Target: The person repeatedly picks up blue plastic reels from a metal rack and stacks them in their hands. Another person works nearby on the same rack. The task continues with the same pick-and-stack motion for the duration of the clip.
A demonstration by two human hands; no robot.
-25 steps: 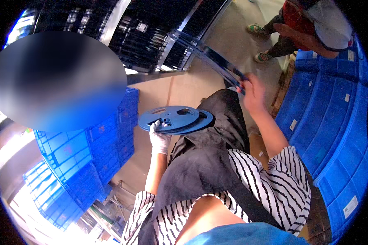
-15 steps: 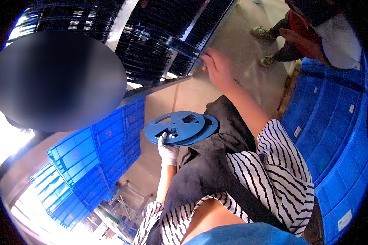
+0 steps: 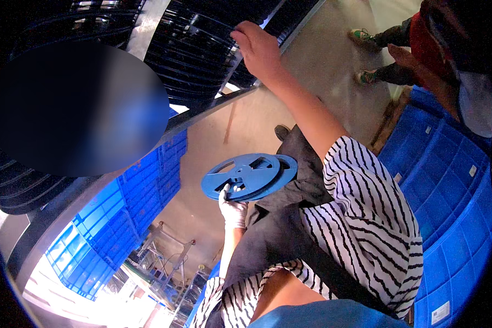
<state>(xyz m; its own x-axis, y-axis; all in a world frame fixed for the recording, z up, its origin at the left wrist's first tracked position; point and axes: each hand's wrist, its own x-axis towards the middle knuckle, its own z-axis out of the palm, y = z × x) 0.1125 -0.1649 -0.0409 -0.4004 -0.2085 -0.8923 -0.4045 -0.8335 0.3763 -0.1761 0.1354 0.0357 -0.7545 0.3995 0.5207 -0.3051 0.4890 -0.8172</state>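
My left hand [image 3: 234, 212], in a white glove, holds a blue plastic reel [image 3: 249, 177] from below. Its fingers and thumb pass around the edge and through an opening in the near flange. The reel lies tilted in front of my dark apron. My right hand [image 3: 258, 50] is bare and raised at the far side, beside a rack packed with rows of black reels [image 3: 194, 46]. Its fingers are curled with the tips together; whatever is between them is too small or dark to make out.
Blue crates [image 3: 147, 180] are stacked at the left below the rack's metal edge. More blue bins [image 3: 448, 164] line the right side. A person in dark trousers [image 3: 393, 38] stands at the far right. A metal cart frame [image 3: 167, 243] is at lower left.
My right hand has moved left and farther away, over the rack; the dark strip seen at its fingers no longer shows clearly. The blue reel in my left hand has shifted slightly right.
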